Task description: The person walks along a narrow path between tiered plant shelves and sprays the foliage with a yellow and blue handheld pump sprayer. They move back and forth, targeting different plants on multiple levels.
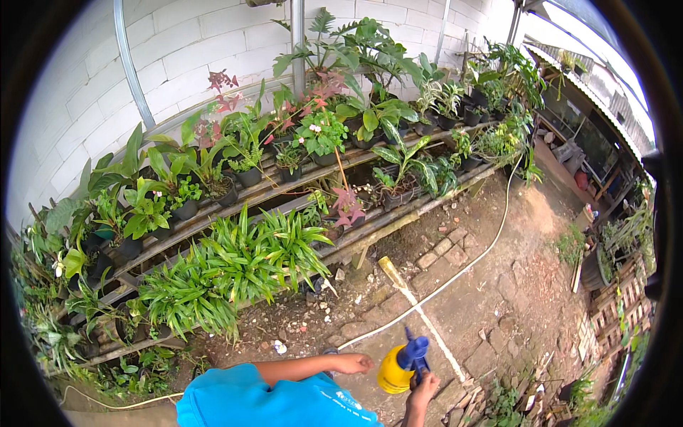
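Observation:
A yellow pressure sprayer bottle (394, 372) with a blue pump head and nozzle is in my right hand (424, 388), near the bottom of the head view. My fingers wrap around its blue handle, and the nozzle points away from me. Just left of the bottle is my left hand (356, 363), apart from it and with nothing seen in it. Its fingers look loosely curled, though their exact pose is too small to tell. Ahead, a tiered wooden plant bench (347, 247) carries many potted plants, among them a dense row of strap-leaved green plants (229, 272).
A pale hose (483, 253) curves over the dirt ground (480, 304), crossing a long pole (427, 320). Loose bricks (443, 246) lie by the bench. A white block wall (208, 48) stands behind it. Broken tiles and wood pieces (464, 403) are heaped at lower right.

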The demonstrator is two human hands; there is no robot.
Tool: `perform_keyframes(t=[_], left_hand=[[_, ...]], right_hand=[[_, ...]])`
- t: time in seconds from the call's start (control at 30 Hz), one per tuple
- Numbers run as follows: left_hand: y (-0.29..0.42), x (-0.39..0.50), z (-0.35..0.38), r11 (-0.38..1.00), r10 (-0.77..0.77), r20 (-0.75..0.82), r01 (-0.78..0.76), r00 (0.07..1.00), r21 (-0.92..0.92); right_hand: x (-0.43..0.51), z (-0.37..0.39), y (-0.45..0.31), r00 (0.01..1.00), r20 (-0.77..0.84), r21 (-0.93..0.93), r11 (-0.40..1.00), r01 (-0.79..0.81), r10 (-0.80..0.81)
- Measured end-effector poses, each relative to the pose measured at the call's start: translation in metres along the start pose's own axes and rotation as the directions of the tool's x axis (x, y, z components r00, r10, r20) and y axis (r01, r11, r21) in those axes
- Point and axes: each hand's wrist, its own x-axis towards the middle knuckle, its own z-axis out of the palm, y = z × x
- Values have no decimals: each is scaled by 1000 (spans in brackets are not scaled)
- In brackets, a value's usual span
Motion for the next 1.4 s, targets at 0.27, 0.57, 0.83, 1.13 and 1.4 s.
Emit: perform_keyframes(t=[0.27, 0.57, 0.83, 1.13, 1.4], left_hand=[[150, 36, 45, 842, 301, -295, -108, 907, 528], [245, 43, 123, 954, 298, -738, -192, 605, 228], [249, 46, 182, 982, 177, -754, -170, 632, 87], [256, 95, 78, 970, 204, -745, -232, 635, 69], [305, 134, -49, 953, 286, -771, -255, 569, 166]], right_hand=[[78, -48, -79, 981, 181, 1, 998, 66, -65], [154, -70, -150, 864, 500, 209, 976, -66, -49], [192, -59, -180, 941, 339, 260, 961, -97, 4], [275, -4, -185, 943, 327, 239, 971, -18, -63], [332, 83, -206, 943, 328, 134, 991, 5, -49]])
